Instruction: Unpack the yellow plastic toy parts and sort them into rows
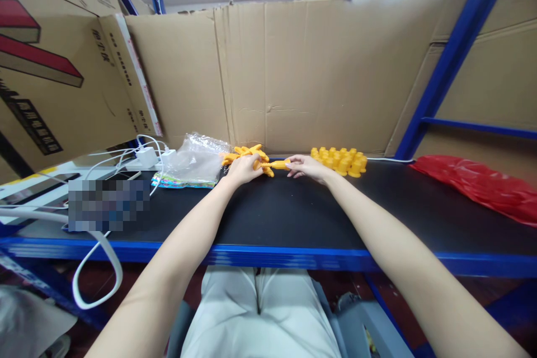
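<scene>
- Orange plastic piece (280, 164) is between the two hands, lying nearly level just above the black tabletop (289, 218).
- Right hand (310, 169) has its fingertips together on the right end of this piece, as it appears.
- Left hand (245, 169) is bent over the pile of orange pieces (254, 150); its fingers hide the contact, so I cannot tell if they clamp anything.
- To handle the piece well, I judge that a light pinch, in line with its length, is better than bending it sideways; the left fingers should not drag neighbouring pieces.
- It is also wise to keep the right wrist away from the upright yellow flanged pieces (342, 161), which stand close together just beside it.
- Transparent plastic bag (197, 151) lies on a colourful packet (184, 182); their contents I cannot tell.
- Red plastic bag (474, 184) lies at the far right, its contents also not visible.
</scene>
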`<state>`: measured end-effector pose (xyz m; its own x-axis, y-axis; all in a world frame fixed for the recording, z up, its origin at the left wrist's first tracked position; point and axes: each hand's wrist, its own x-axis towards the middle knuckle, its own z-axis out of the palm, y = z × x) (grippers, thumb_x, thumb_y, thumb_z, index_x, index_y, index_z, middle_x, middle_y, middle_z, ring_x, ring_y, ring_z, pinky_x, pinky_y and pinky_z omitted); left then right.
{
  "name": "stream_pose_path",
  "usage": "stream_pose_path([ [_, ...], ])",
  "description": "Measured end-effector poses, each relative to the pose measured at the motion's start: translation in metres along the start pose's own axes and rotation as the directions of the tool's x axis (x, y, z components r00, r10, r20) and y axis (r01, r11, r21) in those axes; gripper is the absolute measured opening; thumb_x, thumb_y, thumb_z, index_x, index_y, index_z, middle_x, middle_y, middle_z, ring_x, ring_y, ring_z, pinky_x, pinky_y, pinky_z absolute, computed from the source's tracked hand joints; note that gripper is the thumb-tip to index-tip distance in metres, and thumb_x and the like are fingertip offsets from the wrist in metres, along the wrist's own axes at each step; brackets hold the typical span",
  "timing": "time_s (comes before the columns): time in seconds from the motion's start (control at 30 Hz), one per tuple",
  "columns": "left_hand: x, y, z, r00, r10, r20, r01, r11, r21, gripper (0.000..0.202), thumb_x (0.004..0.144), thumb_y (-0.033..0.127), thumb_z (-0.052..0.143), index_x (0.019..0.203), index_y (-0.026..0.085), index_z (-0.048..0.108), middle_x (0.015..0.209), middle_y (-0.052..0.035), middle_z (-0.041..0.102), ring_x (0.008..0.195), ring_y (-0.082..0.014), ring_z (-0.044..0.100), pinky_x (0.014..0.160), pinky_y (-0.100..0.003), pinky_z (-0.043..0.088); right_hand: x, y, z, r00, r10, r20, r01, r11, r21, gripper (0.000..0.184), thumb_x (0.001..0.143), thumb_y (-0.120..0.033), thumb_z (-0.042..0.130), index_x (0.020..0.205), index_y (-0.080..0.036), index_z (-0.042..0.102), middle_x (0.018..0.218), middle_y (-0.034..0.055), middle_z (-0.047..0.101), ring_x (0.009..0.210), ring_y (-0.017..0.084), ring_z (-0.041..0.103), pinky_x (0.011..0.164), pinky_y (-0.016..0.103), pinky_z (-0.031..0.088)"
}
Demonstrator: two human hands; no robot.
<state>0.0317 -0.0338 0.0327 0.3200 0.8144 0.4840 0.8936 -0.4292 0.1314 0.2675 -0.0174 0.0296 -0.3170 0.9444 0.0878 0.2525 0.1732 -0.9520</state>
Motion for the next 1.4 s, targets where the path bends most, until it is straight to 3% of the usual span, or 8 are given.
stream_pose_path([
  [0.27,0.001,-0.001,0.001,0.999,0.025,-0.034,-0.026,0.999,-0.029,0.03,0.083,0.037,0.053,0.108,0.021,0.06,0.102,-0.0075,0.068,0.097,-0.0243,0.063,0.08,-0.033,0.046,0.003,0.003,-0.004,1.0,-0.031,-0.003,0.031,0.971,0.236,0.019,0.078,-0.015,0.066,0.097,-0.015,0.059,0.088,0.0058,0.066,0.073,0.012,0.065,0.081,0.032,0.054],
  [0.53,0.002,-0.012,0.006,1.0,-0.005,-0.017,0.005,1.0,0.016,0.032,0.084,0.037,0.053,0.113,0.025,0.058,0.111,-0.0056,0.065,0.103,-0.0235,0.06,0.083,-0.034,0.047,0.001,0.006,0.005,0.999,-0.024,0.038,0.017,0.983,0.184,0.037,0.063,-0.017,0.079,0.093,-0.016,0.059,0.089,0.0056,0.068,0.074,0.015,0.068,0.083,0.034,0.054],
  [0.73,0.003,-0.014,0.007,0.998,-0.067,-0.017,0.068,0.996,0.064,0.034,0.083,0.034,0.052,0.117,0.027,0.057,0.119,-0.0053,0.062,0.105,-0.0226,0.059,0.086,-0.033,0.048,0.012,0.019,0.018,0.99,-0.112,-0.084,0.118,0.99,0.078,0.037,0.053,-0.012,0.079,0.086,-0.016,0.062,0.081,0.0012,0.067,0.082,0.014,0.065,0.09,0.035,0.049],
  [0.87,0.003,-0.016,0.008,0.997,-0.075,-0.031,0.077,0.994,0.074,0.036,0.083,0.032,0.051,0.118,0.026,0.056,0.12,-0.006,0.061,0.107,-0.0231,0.058,0.088,-0.034,0.047,0.02,0.026,0.023,0.974,-0.169,-0.147,0.174,0.984,0.021,0.038,0.053,-0.012,0.078,0.089,-0.016,0.063,0.085,0.0021,0.068,0.087,0.014,0.063,0.092,0.036,0.047],
  [1.1,0.002,-0.019,0.007,0.998,-0.052,-0.03,0.054,0.997,0.047,0.034,0.083,0.032,0.051,0.114,0.023,0.057,0.114,-0.0078,0.064,0.104,-0.0235,0.06,0.085,-0.034,0.047,0.019,0.025,0.026,0.973,-0.178,-0.148,0.184,0.983,0.026,0.039,0.057,-0.016,0.078,0.094,-0.015,0.064,0.092,0.0052,0.069,0.092,0.015,0.063,0.095,0.036,0.045],
  [1.4,0.003,-0.011,0.007,0.993,-0.065,-0.095,0.068,0.997,0.022,0.037,0.086,0.035,0.049,0.122,0.025,0.053,0.119,-0.0086,0.06,0.105,-0.0245,0.058,0.086,-0.036,0.047,0.014,0.012,0.014,0.965,-0.221,-0.142,0.227,0.973,0.033,0.041,0.061,-0.017,0.077,0.099,-0.015,0.063,0.097,0.0062,0.067,0.092,0.014,0.063,0.093,0.035,0.046],
])
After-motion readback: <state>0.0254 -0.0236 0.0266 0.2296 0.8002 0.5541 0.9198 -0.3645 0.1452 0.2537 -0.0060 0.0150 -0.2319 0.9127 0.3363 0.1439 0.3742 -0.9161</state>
